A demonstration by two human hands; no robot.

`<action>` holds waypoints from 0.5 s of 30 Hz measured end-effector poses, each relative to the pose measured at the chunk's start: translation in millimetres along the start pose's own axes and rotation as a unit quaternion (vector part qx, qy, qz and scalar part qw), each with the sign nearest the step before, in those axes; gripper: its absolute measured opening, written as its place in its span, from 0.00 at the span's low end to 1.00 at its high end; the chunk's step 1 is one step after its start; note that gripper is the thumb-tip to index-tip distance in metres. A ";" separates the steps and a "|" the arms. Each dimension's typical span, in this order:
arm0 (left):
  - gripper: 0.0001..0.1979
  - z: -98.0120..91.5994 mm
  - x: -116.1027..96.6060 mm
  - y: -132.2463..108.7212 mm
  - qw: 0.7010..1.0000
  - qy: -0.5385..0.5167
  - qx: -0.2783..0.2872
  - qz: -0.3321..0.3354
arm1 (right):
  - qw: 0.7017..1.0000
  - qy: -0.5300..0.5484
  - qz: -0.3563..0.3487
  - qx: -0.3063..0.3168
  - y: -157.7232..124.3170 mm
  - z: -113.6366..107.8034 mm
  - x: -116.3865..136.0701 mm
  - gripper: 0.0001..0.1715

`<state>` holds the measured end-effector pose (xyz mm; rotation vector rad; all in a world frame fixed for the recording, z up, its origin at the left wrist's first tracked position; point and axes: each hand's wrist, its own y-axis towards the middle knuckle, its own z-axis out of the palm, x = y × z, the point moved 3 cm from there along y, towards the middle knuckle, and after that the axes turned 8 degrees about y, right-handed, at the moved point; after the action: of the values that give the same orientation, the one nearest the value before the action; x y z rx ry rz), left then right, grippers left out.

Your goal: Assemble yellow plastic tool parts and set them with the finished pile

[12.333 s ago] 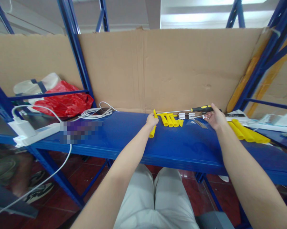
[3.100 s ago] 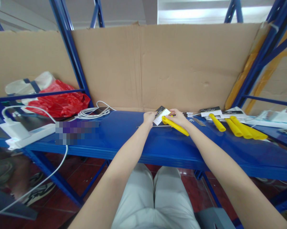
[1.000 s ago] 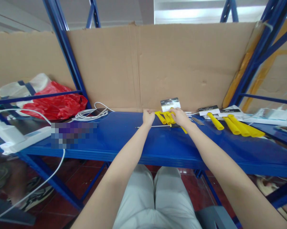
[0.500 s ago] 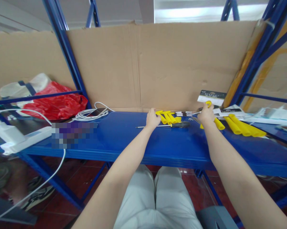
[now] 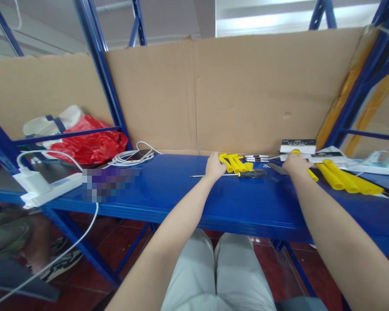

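My left hand [image 5: 214, 166] rests on the blue shelf [image 5: 168, 190] with its fingers curled at the left end of a small row of yellow tubes [image 5: 235, 163]; what they hold, if anything, is hidden. A black-handled screwdriver [image 5: 246, 174] lies just in front of that hand, its thin shaft pointing left. Further right, my right hand [image 5: 296, 163] is closed on one yellow tube [image 5: 311, 174] low over the shelf. A black-and-white card [image 5: 298, 146] sits right behind it.
More yellow tubes [image 5: 349, 183] lie at the right. A coiled white cable [image 5: 132, 156], a red bag [image 5: 90, 144] and a white power strip [image 5: 48, 188] sit to the left. Cardboard [image 5: 246, 95] walls the back. Another person's leg [image 5: 35, 242] shows at lower left.
My right hand carried a yellow tube and the card from the middle to the right, then lowered them onto the pile there. My left hand stayed by the row of tubes.
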<state>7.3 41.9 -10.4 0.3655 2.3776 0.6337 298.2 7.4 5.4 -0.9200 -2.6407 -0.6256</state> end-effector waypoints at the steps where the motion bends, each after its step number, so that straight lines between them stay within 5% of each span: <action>1: 0.18 0.5 -0.4 -0.1 1.000 0.003 0.004 0.005 | 1.000 -0.005 0.004 0.006 0.7 -3.5 -0.1 0.28; 8: 0.17 1.9 -2.1 -1.5 1.000 0.017 0.006 0.024 | 0.997 -0.040 -0.026 0.061 11.7 -18.2 -17.2 0.29; 15: 0.17 3.4 -3.6 -3.2 1.000 0.008 0.014 0.027 | 0.995 -0.086 -0.043 0.035 13.3 -14.5 -34.3 0.30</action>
<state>11.9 38.9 -12.6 0.4399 2.4003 0.6320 334.4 -8.1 8.8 -0.8801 -2.8471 -0.4883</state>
